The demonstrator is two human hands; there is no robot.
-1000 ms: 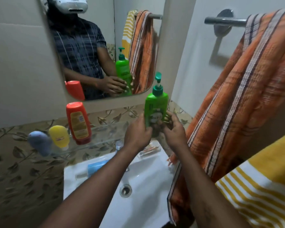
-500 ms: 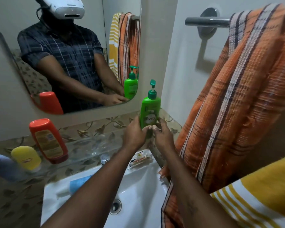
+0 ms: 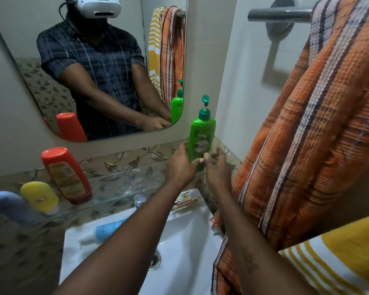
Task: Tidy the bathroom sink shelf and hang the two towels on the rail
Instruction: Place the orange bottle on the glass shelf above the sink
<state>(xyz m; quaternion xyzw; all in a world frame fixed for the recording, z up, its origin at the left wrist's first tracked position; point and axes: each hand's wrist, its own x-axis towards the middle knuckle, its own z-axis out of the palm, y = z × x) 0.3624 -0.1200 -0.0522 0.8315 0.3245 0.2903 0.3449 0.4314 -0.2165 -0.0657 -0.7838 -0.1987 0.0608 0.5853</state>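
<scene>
Left hand: forearm reaching from 7 o'clock toward frame centre, back of the hand to the camera, fingers and thumb curled round the lower body of the green pump bottle; firm hold. Right hand: forearm entering from 5 o'clock, fingers spread and blurred at the bottle's foot, just beside the left thumb; whether they grip cannot be told. Green pump bottle: at 1 o'clock of frame centre, over the right end of the glass shelf, near the wall corner; contact with the shelf hidden by the hands; long axis upright, leaning slightly toward 1 o'clock; pump head uppermost; label facing the camera. Also on the shelf, toward 9 o'clock: orange bottle standing on its cap, yellow bottle, blue bottle, blurred. Rail at 2 o'clock, carrying the orange towel; yellow striped towel at 4 o'clock, its top out of view. Sink at 6 o'clock, a blue tube lying on its rim.
</scene>
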